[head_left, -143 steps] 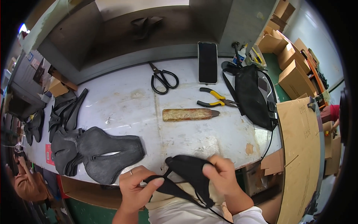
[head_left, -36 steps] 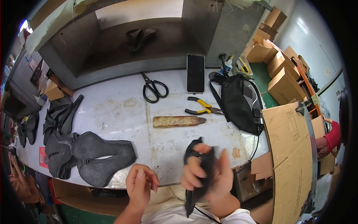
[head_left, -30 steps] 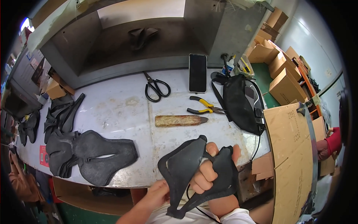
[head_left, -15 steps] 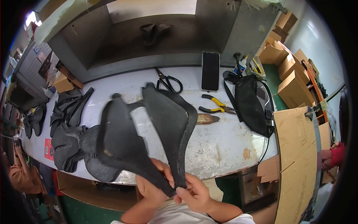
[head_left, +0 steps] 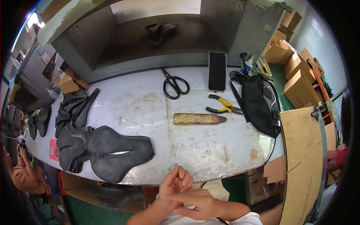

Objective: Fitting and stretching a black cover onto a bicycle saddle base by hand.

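Observation:
Above the near edge of the table, my left hand (head_left: 174, 183) is closed, its fingers curled in, and nothing shows in them. My right hand (head_left: 200, 204) crosses over the left wrist, fingers pressed together and partly hidden; no object is visible there. To the left lies a flat black saddle-shaped piece (head_left: 120, 148) with a slit, beside a stack of similar black pieces (head_left: 71, 148). A blurred dark shape (head_left: 112, 195) shows at the open carton (head_left: 77, 183) below the table edge.
Black-handled scissors (head_left: 175, 86), a phone (head_left: 217, 71), yellow-black pliers (head_left: 226, 106) and a wooden-handled tool (head_left: 197, 119) lie mid-table. A black bag (head_left: 257, 105) is at right. Behind stands a grey metal booth (head_left: 157, 62). Cardboard (head_left: 303, 161) borders the right; another person (head_left: 28, 176) is far left.
The black two-winged piece that both hands held has left my hands and the tabletop. My hands have come together, right over left. A blurred dark shape now appears at the carton below.

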### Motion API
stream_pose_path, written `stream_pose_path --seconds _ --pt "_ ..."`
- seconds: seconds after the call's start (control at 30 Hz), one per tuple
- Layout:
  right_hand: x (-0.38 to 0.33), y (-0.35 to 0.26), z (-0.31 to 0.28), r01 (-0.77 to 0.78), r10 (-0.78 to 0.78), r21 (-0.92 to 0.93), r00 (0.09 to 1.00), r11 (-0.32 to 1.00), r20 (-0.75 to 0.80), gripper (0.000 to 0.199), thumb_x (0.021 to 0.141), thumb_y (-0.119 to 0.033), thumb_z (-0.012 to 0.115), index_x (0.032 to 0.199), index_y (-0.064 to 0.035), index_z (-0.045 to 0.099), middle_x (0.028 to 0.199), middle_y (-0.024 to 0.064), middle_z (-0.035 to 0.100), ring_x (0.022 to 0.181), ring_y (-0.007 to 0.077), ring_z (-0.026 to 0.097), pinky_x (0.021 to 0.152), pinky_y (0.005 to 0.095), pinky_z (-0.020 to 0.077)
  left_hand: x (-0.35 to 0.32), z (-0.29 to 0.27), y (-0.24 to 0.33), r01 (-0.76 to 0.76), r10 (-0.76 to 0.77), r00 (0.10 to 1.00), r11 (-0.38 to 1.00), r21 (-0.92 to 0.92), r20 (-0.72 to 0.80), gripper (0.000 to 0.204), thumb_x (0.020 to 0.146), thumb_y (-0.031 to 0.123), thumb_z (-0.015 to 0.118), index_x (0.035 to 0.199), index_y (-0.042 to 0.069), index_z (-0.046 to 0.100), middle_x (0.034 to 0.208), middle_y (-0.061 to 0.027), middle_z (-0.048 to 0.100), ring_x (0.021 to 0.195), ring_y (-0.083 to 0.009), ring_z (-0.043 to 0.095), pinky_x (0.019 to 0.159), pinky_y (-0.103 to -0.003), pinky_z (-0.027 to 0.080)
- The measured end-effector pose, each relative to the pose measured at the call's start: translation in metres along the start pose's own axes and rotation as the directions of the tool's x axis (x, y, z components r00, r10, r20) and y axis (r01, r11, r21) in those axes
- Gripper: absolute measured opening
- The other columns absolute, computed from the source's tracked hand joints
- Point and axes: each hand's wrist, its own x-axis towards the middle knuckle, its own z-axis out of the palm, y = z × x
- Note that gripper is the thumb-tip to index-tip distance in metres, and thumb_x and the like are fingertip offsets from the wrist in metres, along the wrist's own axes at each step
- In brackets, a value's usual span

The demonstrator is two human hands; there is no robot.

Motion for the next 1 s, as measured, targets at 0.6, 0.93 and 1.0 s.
stream_pose_path --seconds 0.6,0.93,1.0 --pt "-0.579 -0.116 -0.383 -0.440 -0.348 -0.036 -0.654 0.897 -0.672 0.011 0.089 -0.002 0.057 0.100 0.0004 0.061 0.079 0.0075 0.063 0.061 0.0141 0.060 0.054 0.0247 0.0503 0.027 0.052 -0.031 -0.323 0.037 0.846 -0.760 0.565 0.533 0.021 0.096 0.017 0.059 0.095 -0.003 0.064 0.082 -0.0211 0.063 0.070 -0.0377 0.058 0.064 -0.043 0.048" --pt "-0.785 -0.150 -0.393 -0.328 -0.369 -0.202 -0.902 0.923 -0.224 0.023 0.086 0.006 0.054 0.109 0.0062 0.054 0.088 0.0130 0.061 0.068 0.0181 0.062 0.059 0.0284 0.0544 0.033 0.047 -0.052 -0.061 0.239 0.803 -0.878 0.475 0.546 0.023 0.095 0.020 0.063 0.095 -0.003 0.067 0.084 -0.0212 0.067 0.073 -0.0351 0.064 0.066 -0.040 0.052" --pt "-0.817 -0.157 -0.397 -0.359 -0.390 -0.183 -0.904 0.915 -0.175 0.024 0.086 0.007 0.053 0.109 0.0067 0.053 0.089 0.0129 0.061 0.069 0.0181 0.062 0.060 0.0285 0.0543 0.035 0.043 -0.054 -0.053 0.240 0.801 -0.884 0.465 0.548 0.024 0.095 0.021 0.064 0.095 -0.002 0.067 0.083 -0.0208 0.067 0.072 -0.0349 0.064 0.066 -0.040 0.053"
